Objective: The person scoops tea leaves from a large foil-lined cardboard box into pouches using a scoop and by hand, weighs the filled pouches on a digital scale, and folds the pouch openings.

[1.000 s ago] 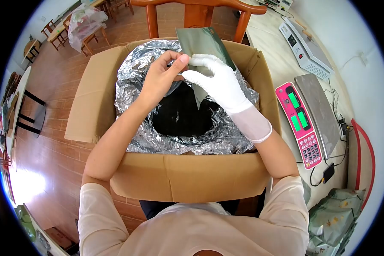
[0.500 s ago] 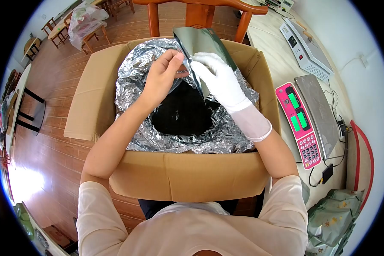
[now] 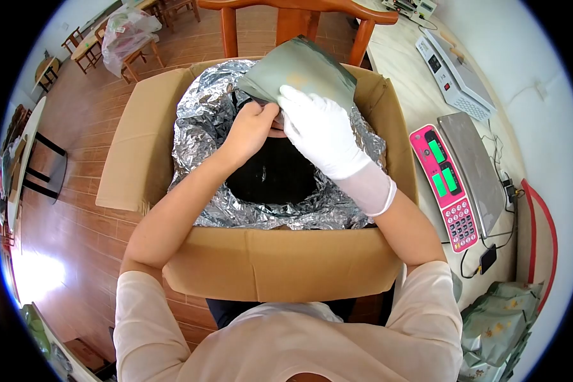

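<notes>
A green-grey pouch is held over a cardboard box lined with crumpled silver foil. My bare left hand pinches the pouch's near edge between thumb and fingers. White-gloved, my right hand grips the same edge just beside it, its fingers over the pouch's face. Below both hands, dark loose material fills the opening in the foil. The fingertips under the pouch are partly hidden.
On the right-hand table sit a pink scale with green displays, a white device and a black phone-like item. More green pouches lie at lower right. A wooden chair stands beyond the box.
The pouch has turned from nearly edge-on to showing its broad face, its top tilting away. Both hands have moved slightly down and stay on its edge.
</notes>
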Available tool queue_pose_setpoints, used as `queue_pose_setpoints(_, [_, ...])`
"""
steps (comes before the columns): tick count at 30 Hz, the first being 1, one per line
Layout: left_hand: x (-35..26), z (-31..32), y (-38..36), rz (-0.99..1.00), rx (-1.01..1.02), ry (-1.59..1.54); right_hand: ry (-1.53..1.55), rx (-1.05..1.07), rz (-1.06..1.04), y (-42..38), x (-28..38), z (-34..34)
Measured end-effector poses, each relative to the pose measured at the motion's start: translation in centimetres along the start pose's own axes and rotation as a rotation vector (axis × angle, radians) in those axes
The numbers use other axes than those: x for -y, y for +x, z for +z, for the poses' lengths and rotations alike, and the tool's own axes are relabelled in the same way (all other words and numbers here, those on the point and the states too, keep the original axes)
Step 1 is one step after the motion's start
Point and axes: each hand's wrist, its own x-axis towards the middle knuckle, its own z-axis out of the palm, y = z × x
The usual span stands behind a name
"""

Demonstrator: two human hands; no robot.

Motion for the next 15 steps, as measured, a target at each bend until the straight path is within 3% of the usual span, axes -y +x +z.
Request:
queue_pose_setpoints(3, [1.0, 0.5, -0.1, 0.165, -0.104, 0.129, -0.158, -0.027, 0.085, 0.3, 1.1, -0.2])
queue_pose_setpoints(7, [0.4, 1.6, -0.9, 0.198, -0.221, 0.246, -0.256, 0.077, 0.148, -0.3, 1.6, 0.9])
queue_pose_setpoints(10, [0.5, 1.3, -0.7, 0.255, -0.212, 0.446, -0.173, 0.219, 0.221, -0.7, 1.8, 0.4])
queue_pose_setpoints(15, [0.3, 1.4, -0.3, 0.271, -0.256, 0.493, -0.125, 0.140, 0.207, -0.4, 1.5, -0.1])
